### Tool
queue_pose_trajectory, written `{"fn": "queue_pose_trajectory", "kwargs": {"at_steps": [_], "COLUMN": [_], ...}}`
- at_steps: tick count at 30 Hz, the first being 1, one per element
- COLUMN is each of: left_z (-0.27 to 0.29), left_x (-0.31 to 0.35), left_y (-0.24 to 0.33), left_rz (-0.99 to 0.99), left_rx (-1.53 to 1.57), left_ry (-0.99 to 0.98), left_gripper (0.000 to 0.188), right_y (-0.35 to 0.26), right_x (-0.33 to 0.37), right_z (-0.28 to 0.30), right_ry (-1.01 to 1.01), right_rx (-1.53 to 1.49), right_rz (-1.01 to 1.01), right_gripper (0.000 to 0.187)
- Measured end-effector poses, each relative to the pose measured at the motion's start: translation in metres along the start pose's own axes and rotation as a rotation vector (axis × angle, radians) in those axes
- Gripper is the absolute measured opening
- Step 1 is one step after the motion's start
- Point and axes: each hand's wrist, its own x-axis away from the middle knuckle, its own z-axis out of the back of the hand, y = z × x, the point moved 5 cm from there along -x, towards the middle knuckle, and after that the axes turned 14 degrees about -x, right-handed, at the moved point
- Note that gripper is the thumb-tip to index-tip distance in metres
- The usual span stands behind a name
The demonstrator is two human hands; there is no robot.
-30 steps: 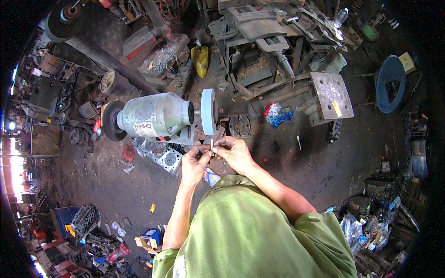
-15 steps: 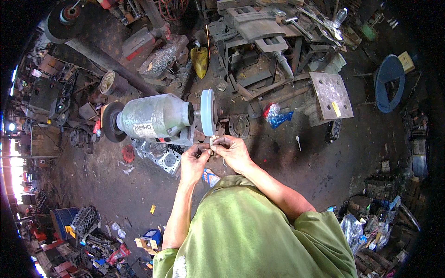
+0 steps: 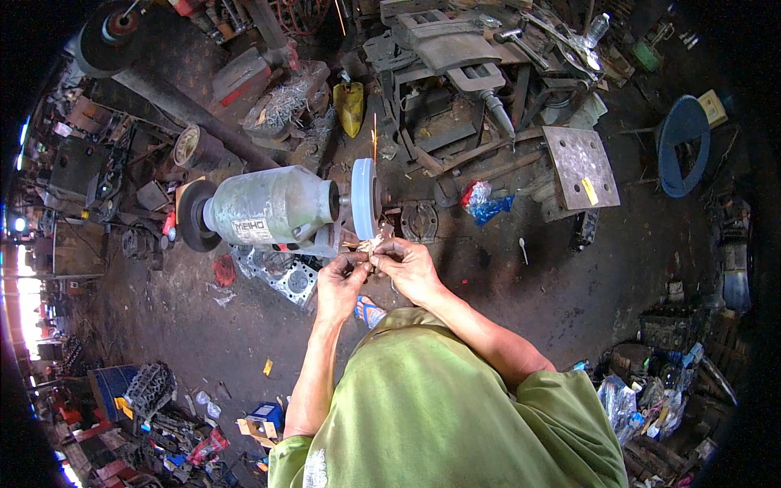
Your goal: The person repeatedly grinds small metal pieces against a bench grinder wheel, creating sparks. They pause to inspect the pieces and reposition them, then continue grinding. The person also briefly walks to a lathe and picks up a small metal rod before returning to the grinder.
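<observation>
A bench grinder with a grey-green motor body (image 3: 272,199) stands in front of me, a pale blue-edged grinding wheel (image 3: 365,199) on its right end. At the lower edge of that wheel, my left hand (image 3: 342,281) and my right hand (image 3: 409,268) meet, fingertips pinched together. Between them is a small metal piece (image 3: 373,255), largely hidden by the fingers, so its shape is hard to make out. Bright sparks (image 3: 370,244) burst where it touches the wheel, and a thin streak of sparks rises above the wheel's top.
Left of the motor is a dark second wheel (image 3: 198,215). An engine cylinder head (image 3: 293,279) lies on the floor below the grinder. A workbench with a vise (image 3: 480,77) stands beyond, a holed steel plate (image 3: 579,167) to its right. Scrap and plastic bags (image 3: 622,403) pile up at lower right.
Sparks have grown brighter and more spread out at the wheel's lower edge, and streaks now show above it. Both hands stay in nearly the same place.
</observation>
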Motion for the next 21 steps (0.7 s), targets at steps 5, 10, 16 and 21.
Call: {"fn": "queue_pose_trajectory", "kwargs": {"at_steps": [5,10,16,21], "left_z": [0.0001,0.0005,0.0,-0.0012], "left_x": [-0.0023,-0.0032,-0.0029,-0.0036], "left_y": [-0.0046,-0.0059,-0.004,-0.0035], "left_rz": [0.0,-0.004,0.008,0.017], "left_rx": [-0.007,-0.005,-0.006,-0.004], "left_ry": [-0.008,0.004,0.006,-0.011], "left_gripper": [0.016,0.017,0.016,0.016], "right_y": [-0.0026,0.0,-0.0005,-0.0004], "right_x": [0.001,0.0014,0.0011,0.0007], "right_z": [-0.0002,-0.0007,-0.0006,0.0006], "right_ry": [-0.003,0.025,0.021,0.036], "right_rx": [0.007,-0.036,-0.05,-0.04], "right_rz": [0.007,-0.083,-0.033,-0.027], "right_gripper": [0.006,0.007,0.009,0.009]}}
